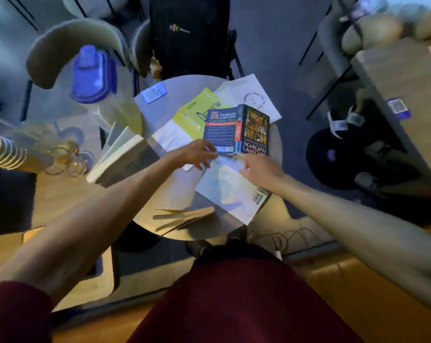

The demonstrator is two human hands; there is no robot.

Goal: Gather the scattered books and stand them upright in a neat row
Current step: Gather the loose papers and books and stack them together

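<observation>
On the round table [160,112] the books lie scattered, none of them standing upright. At the centre, the left hand [197,153] reaches in from 7 o'clock with its fingers loosely spread and curled over the near edge of the dark blue book [236,131], which lies open face down with its covers up; whether the grip has closed on that edge I cannot tell. The right hand [261,169] comes in from 4 o'clock, knuckles up, its fingers bent down onto the pale book [230,191] lying flat just below the blue one; its grip is hidden under the hand, so I cannot tell how it stands. Under the blue book, toward 11 o'clock, sits the yellow-green book [197,108], and a white sheet with a drawn face [251,97] lies at 1 o'clock. At 9 o'clock a thick book with cream pages [122,159] tilts over the table edge. At 6 o'clock a thin booklet [184,215] lies partly open. A blue-lidded jug [93,73] stands beyond the table at 10 o'clock.
</observation>
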